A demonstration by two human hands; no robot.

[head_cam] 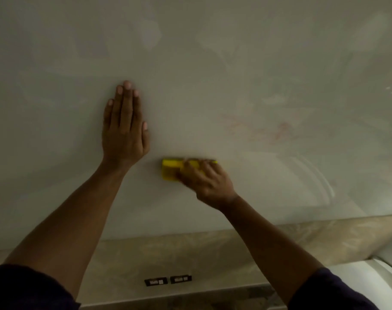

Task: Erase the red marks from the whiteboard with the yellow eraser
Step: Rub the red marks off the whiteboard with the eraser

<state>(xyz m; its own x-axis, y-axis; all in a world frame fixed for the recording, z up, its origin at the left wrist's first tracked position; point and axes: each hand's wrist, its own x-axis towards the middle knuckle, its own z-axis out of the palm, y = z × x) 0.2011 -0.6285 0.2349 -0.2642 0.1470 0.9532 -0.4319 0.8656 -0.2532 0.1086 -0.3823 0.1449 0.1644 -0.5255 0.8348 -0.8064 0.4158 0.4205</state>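
Note:
The whiteboard (190,63) fills most of the head view. Faint smeared red marks (275,130) show on it, right of centre. My right hand (206,182) is shut on the yellow eraser (171,170) and presses it against the board, below and left of the red smears. The hand is motion-blurred and covers the eraser's right part. My left hand (124,128) lies flat on the board with fingers together and pointing up, left of the eraser, holding nothing.
Below the board's lower edge runs a beige marbled wall strip (212,247) with two dark wall sockets (168,280). A white object's edge (380,267) shows at the lower right. Old wipe streaks (320,175) curve across the board's right side.

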